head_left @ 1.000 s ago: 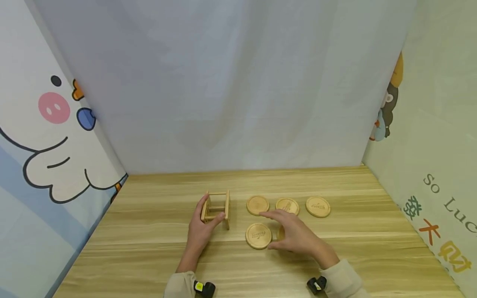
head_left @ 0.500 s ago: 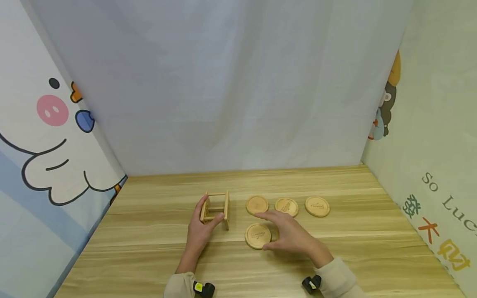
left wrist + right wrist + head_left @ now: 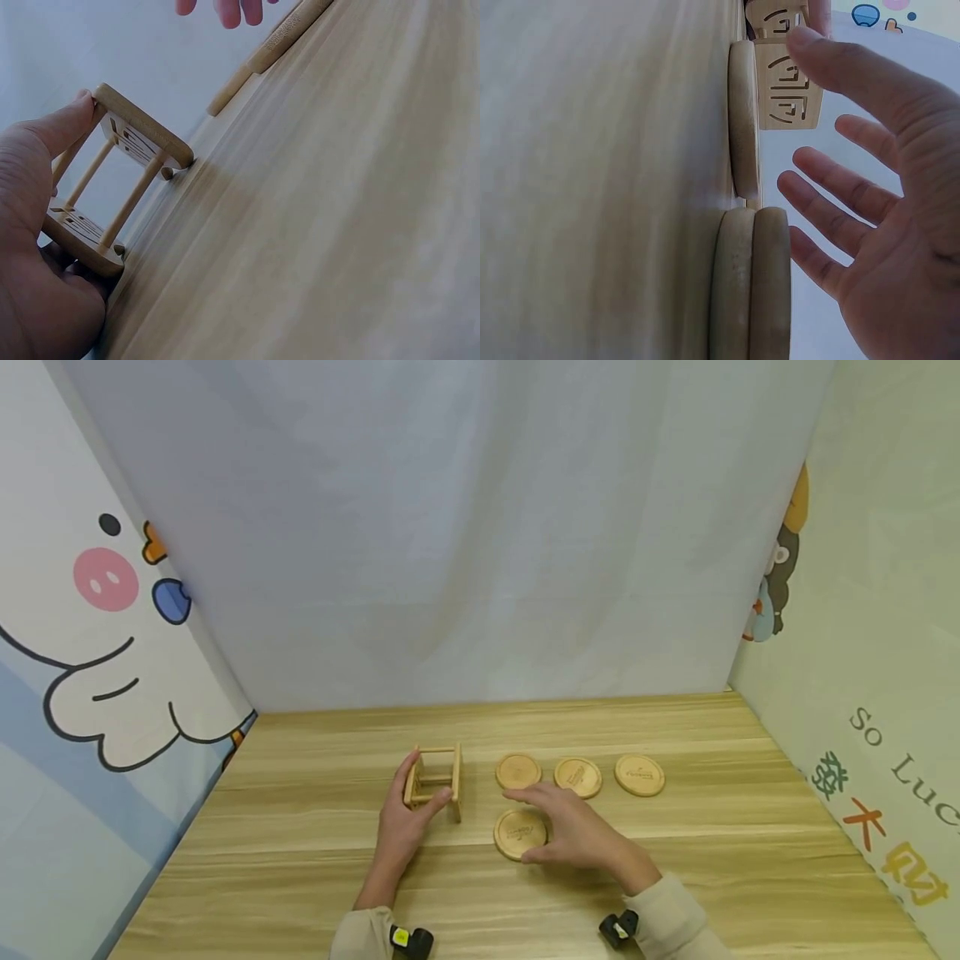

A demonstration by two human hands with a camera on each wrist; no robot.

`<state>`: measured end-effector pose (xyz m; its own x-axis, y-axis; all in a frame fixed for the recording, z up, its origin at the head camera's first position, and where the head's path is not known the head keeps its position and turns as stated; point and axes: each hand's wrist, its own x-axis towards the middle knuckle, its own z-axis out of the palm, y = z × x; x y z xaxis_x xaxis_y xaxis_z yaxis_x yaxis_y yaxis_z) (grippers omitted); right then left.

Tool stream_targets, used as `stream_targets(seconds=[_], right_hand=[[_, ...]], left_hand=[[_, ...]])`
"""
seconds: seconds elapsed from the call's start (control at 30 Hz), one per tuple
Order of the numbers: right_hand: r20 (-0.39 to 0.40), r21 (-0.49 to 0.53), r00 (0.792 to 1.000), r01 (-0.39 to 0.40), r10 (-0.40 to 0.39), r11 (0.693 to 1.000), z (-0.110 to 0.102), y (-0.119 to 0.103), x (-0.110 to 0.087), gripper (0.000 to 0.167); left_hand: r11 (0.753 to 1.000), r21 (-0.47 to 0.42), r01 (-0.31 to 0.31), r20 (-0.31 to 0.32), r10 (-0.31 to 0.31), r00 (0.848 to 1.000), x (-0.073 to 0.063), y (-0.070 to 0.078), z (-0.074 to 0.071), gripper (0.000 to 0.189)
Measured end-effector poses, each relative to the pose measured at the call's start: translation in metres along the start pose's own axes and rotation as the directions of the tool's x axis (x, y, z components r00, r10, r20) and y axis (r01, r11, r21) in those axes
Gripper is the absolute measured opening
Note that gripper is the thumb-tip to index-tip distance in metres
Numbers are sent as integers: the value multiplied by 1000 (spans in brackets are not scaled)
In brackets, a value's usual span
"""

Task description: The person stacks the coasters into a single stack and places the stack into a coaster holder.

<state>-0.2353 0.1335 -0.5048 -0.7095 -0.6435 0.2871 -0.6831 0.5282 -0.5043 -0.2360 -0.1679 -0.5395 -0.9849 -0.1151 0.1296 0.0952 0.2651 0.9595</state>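
Note:
My left hand (image 3: 401,831) grips a small wooden coaster rack (image 3: 458,777), thumb at one end panel and fingers round the other. In the left wrist view the rack (image 3: 142,124) shows dowels between two cut-out panels and stands on the table. My right hand (image 3: 581,833) is open just right of a round wooden coaster (image 3: 516,837), with thumb and forefinger spread over its right side. From the right wrist, the fingers (image 3: 840,217) are apart with nothing between them. Two coasters (image 3: 771,285) lie face against face near that palm; the right hand hides this spot in the head view.
Behind the right hand lie a plain coaster (image 3: 518,772), an engraved coaster (image 3: 578,777) and another engraved coaster (image 3: 640,775) in a row. A grey curtain (image 3: 480,543) closes off the back of the wooden table (image 3: 300,827), with printed cloth panels on both sides.
My right hand has slid left, its thumb and forefinger now reaching over the near coaster. The coaster seen under that hand a second ago is hidden now. My left hand and the rack stay put.

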Motion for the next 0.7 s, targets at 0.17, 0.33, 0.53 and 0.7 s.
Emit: stream_targets(seconds=[0.17, 0.33, 0.53, 0.7], right_hand=[[11, 15, 1000, -22, 22, 1000, 2, 0, 2, 91], [7, -2, 1000, 6, -6, 1000, 2, -2, 4, 90], [27, -7, 1000, 9, -9, 1000, 2, -3, 5, 89], [35, -9, 999, 4, -4, 1000, 3, -3, 6, 89]], left_hand=[[1000, 6, -5, 0, 5, 1000, 1, -1, 0, 90], [999, 29, -44, -30, 45, 999, 0, -1, 2, 91], [1000, 10, -16, -21, 16, 1000, 0, 0, 2, 90], [1000, 12, 4, -6, -4, 1000, 0, 0, 1, 88]])
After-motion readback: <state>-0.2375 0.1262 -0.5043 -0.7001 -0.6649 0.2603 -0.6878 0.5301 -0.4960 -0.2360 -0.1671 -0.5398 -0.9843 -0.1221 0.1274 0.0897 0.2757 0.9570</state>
